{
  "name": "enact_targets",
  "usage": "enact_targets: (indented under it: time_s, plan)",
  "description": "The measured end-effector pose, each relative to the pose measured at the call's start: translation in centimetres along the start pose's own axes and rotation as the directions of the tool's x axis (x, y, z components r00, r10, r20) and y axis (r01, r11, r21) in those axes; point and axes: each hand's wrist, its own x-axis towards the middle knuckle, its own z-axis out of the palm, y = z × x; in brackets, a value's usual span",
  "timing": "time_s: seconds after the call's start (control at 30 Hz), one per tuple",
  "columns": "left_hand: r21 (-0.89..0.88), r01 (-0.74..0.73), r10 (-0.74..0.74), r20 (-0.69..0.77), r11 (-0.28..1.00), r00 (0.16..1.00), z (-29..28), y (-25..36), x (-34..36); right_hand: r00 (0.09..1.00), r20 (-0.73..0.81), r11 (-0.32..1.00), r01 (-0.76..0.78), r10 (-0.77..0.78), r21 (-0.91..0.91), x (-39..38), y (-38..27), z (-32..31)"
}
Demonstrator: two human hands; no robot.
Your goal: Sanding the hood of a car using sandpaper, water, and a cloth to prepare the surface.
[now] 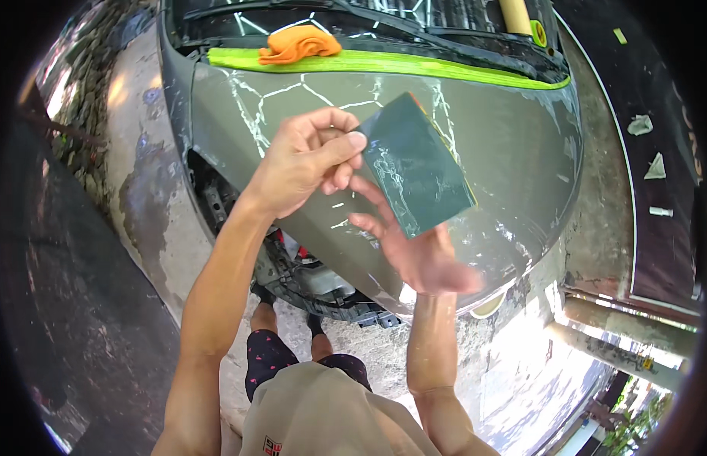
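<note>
Between the thumb and fingers of my left hand (pixel 315 156) is the corner of a dark green-grey rectangular sheet (pixel 425 171) that looks like wet sandpaper. Whitish wet streaks run over its face, and a thin yellow-orange edge shows along its far right side. Just below and partly behind it is my right hand (pixel 425 262), fingers spread and a little blurred; whether it touches the sheet is hard to tell. Both hands are above the grey car hood (pixel 513 167), which is glossy and carries bright line reflections.
An orange cloth (pixel 300 45) lies on bright yellow-green masking tape (pixel 391 64) along the windshield's base. A tape roll (pixel 538 33) sits by the glass at the upper right. The car's front end is open, showing dark parts (pixel 323 285). Scraps (pixel 655 167) lie on dark sheeting at right.
</note>
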Motion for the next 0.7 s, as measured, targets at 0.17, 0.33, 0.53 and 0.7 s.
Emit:
enact_targets:
  time_s: [0.17, 0.33, 0.53, 0.7]
  plan:
    - [0.325, 0.141, -0.166, 0.048, 0.935, 0.985, -0.8, 1.3, 1.2, 0.988, -0.001, 0.952, -0.151, 0.157, 0.266, 1.7, -0.6, -3.9]
    - [0.952, 0.039, 0.816, 0.239, -0.304, 0.527, -4.3, 4.0, 7.2, 0.941, 0.095, 0.027, 0.11, -0.325, -0.994, 0.9, -0.8, -1.7]
    - [0.995, -0.039, 0.415, -0.004, 0.096, 0.91, -7.1, 3.9, 12.8, 0.986, 0.114, -0.402, 0.056, -0.121, -0.914, -0.1, 3.1, -1.3]
    - [0.829, -0.559, 0.695, 0.386, 0.028, 0.606, -3.3, 3.2, 12.4, 0.985, 0.168, -0.464, 0.136, -0.029, -0.875, 0.4, 4.4, -1.6]
